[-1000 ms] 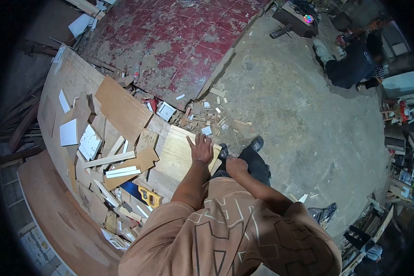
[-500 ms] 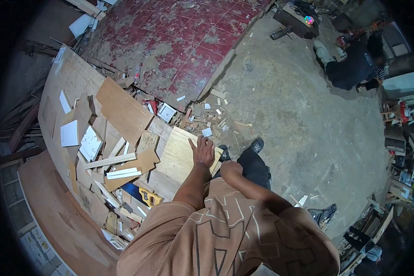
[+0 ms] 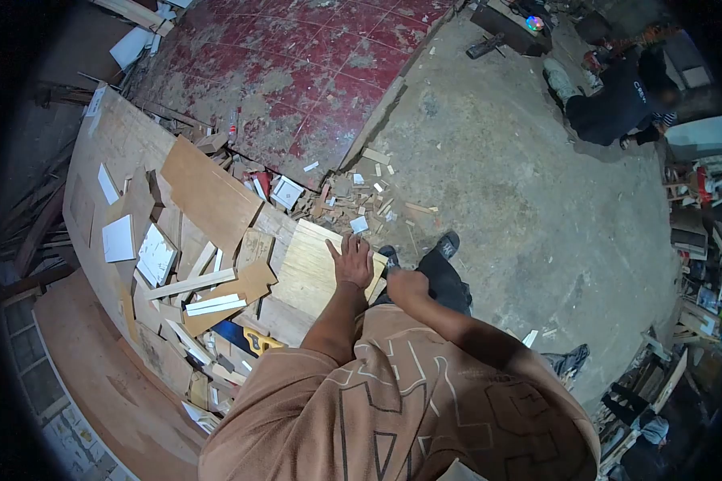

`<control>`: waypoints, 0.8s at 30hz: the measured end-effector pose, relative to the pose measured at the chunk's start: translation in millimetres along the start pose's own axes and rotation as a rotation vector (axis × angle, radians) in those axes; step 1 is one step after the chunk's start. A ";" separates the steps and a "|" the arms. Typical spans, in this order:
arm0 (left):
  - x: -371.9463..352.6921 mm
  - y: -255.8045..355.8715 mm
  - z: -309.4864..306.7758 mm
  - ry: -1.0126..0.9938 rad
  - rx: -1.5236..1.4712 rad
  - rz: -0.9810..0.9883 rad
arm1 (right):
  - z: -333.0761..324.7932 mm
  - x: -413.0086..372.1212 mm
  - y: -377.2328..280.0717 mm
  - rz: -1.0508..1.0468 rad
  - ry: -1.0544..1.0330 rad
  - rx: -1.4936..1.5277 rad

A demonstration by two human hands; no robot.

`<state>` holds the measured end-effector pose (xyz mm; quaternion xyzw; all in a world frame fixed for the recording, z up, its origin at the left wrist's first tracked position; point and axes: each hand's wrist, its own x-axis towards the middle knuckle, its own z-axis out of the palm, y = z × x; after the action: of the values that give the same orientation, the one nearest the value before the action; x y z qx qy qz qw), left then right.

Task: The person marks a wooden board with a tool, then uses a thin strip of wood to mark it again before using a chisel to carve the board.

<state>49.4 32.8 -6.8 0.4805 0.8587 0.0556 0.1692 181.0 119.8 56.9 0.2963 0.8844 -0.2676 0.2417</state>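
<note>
A pale plywood sheet (image 3: pixel 306 268) lies at the right edge of the cluttered workbench, close to my body. My left hand (image 3: pixel 351 262) rests on it with the fingers spread, pressing on its surface. Beside the sheet's right edge, my right hand (image 3: pixel 407 285) is closed in a fist; what it holds, if anything, is too hidden to make out. A saw with a yellow handle (image 3: pixel 258 341) lies among the scraps to the left of my left forearm.
Wood and white board offcuts (image 3: pixel 159 255) cover the bench (image 3: pixel 128 128). A brown panel (image 3: pixel 208 195) lies beyond the plywood. Scraps (image 3: pixel 359 224) litter the floor by my feet. Another person (image 3: pixel 614 104) crouches at the upper right, near a dark box (image 3: pixel 509 30).
My right hand has moved slightly up and away from my body along the sheet's edge. My left hand stays on the plywood. The whole view has shifted a little.
</note>
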 end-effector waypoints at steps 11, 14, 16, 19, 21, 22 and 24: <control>1.8 -2.7 4.6 0.035 -0.009 0.001 | -52.3 -83.0 20.7 0.051 -0.064 -0.065; 0.7 -0.6 5.5 0.053 -0.015 0.006 | -51.3 -79.6 14.0 0.080 -0.018 0.004; 1.6 -1.7 4.3 0.053 0.006 -0.003 | -9.8 -36.5 12.4 0.118 0.002 0.086; 1.1 -0.2 4.6 0.020 -0.004 0.001 | 39.3 24.7 3.2 0.157 -0.016 0.121; 0.7 -2.9 5.0 0.064 -0.042 0.003 | 34.4 31.5 -12.6 0.231 0.057 0.102; -2.5 -3.2 6.8 0.055 -0.042 0.003 | 31.9 27.3 -6.2 0.159 0.060 0.108; 0.7 -3.5 9.7 0.088 -0.017 0.017 | 14.8 4.6 -0.1 0.179 -0.007 0.090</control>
<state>49.5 30.8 -16.9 0.4836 0.8606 0.0854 0.1351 181.7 112.4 43.3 0.3836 0.8407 -0.2855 0.2541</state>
